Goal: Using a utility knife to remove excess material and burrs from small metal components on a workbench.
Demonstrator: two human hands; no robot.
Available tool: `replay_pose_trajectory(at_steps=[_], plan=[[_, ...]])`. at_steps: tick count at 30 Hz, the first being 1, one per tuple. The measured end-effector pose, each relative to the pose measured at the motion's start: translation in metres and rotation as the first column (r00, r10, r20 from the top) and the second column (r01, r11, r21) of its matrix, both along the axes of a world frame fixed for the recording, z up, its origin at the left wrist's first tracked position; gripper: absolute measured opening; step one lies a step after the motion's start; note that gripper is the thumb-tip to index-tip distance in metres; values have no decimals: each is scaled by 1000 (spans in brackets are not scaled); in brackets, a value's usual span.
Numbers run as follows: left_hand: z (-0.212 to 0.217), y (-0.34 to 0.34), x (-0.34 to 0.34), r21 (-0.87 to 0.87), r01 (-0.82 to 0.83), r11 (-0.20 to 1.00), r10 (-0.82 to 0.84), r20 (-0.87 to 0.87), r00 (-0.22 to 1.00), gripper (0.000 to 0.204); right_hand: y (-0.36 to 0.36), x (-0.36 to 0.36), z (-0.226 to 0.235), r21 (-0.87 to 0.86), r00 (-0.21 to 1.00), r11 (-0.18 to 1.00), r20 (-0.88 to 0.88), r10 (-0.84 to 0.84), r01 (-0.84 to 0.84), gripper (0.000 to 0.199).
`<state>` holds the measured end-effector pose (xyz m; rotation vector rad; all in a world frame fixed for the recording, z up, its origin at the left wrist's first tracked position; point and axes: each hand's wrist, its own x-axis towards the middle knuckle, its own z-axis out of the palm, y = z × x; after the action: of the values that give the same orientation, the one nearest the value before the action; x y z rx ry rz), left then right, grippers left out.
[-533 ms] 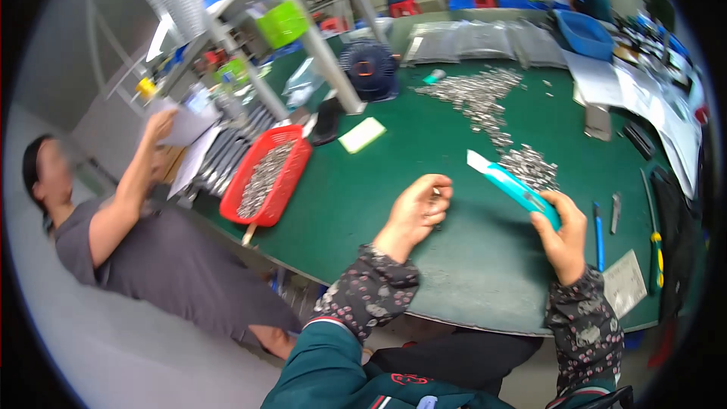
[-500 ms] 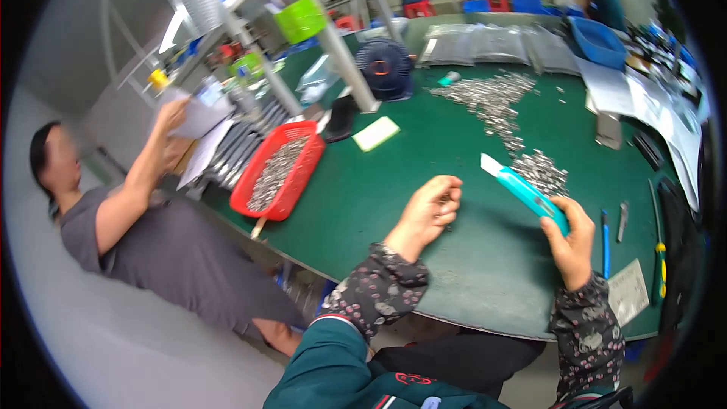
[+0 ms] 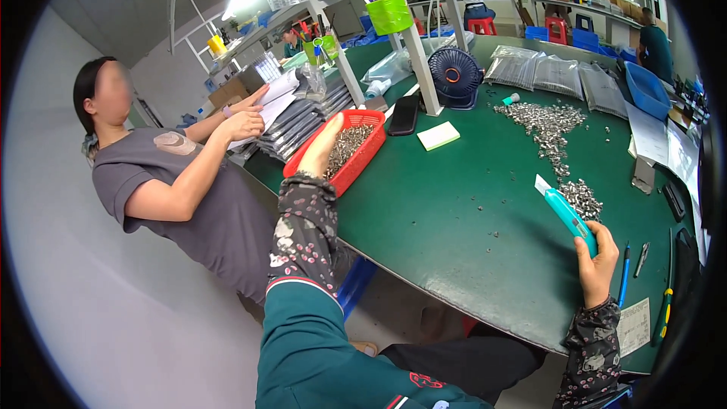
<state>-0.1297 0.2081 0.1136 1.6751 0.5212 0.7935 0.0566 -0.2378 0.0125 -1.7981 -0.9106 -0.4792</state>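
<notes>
At the left edge of the green table (image 3: pixel 447 250), the person's left hand (image 3: pixel 321 148) is at the red basket (image 3: pixel 361 170), over its left side, fingers straight and close together, pointing away from the body; can't tell whether anything is in it or whether the fingertips touch the basket. Basket holds a heap of small silvery metal parts (image 3: pixel 350 144), partly hidden by the hand. Right hand (image 3: pixel 600 263), on the table's right side, is closed around a teal utility knife (image 3: pixel 566 214), thumb on the near side, pale blade end pointing up and to the left. Knife is just beside a small pile of metal parts (image 3: pixel 583 198); a larger spread (image 3: pixel 542 120) trails off behind it, with a teal-capped item (image 3: pixel 512 98) at its far left end. A few stray bits dot the middle of the table. Right of the right hand: blue pen (image 3: pixel 625 276), small metal tool (image 3: pixel 641 259), screwdriver (image 3: pixel 666 309) with yellow-green handle, printed card (image 3: pixel 634 326) near the wrist. Between basket and fan (image 3: pixel 453 73): black phone (image 3: pixel 403 115), pale yellow notepad (image 3: pixel 438 135). Clear bags (image 3: pixel 556 74) lie along the far edge, blue bin (image 3: pixel 646 92) to their right. On the left a co-worker (image 3: pixel 185 174) in grey has both hands at papers (image 3: pixel 279 95) by a stack of flat grey packs (image 3: pixel 299 132).
</notes>
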Motion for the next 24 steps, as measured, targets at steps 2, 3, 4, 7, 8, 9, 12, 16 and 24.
replay_pose_trajectory(at_steps=[2, 3, 4, 7, 8, 9, 12, 16, 24], plan=[[-13, 21, -26, 5, -92, 996, 92, 13, 996, 51, 3, -1, 0, -9, 1000, 1000, 0, 10, -10, 23], [-16, 3, -27, 192, -161, 968, 152, 58, 987, 42, 2, 1, -1, -27, 1000, 1000, -1, -13, 13, 23], [-26, -9, -37, 301, -222, 927, 219, 43, 975, 33, 2, 0, -1, -14, 1000, 1000, -14, -22, 22, 22], [-63, -70, -59, 619, -308, 722, 333, 80, 940, 12, 1, 5, -8, -33, 999, 999, -45, -28, 26, 22], [-70, -92, -66, 837, -264, 480, 328, 108, 939, 9, 1, 5, -8, -42, 999, 999, -38, -28, 27, 22], [-84, -107, -69, 830, -224, 510, 275, 89, 957, 7, 1, 6, -11, -33, 1000, 999, -6, -19, 19, 22], [-106, -143, -58, 863, -129, 488, 208, 29, 978, 23, -4, 6, -13, -54, 999, 998, -15, -30, 29, 23], [-124, -167, -33, 829, -6, 560, 222, -143, 965, 41, -6, 13, -23, -36, 995, 997, 70, -66, 69, 24], [-131, -160, -35, 867, -25, 498, 280, -133, 951, 46, 3, -7, -9, -69, 954, 982, 259, -150, 174, 22]])
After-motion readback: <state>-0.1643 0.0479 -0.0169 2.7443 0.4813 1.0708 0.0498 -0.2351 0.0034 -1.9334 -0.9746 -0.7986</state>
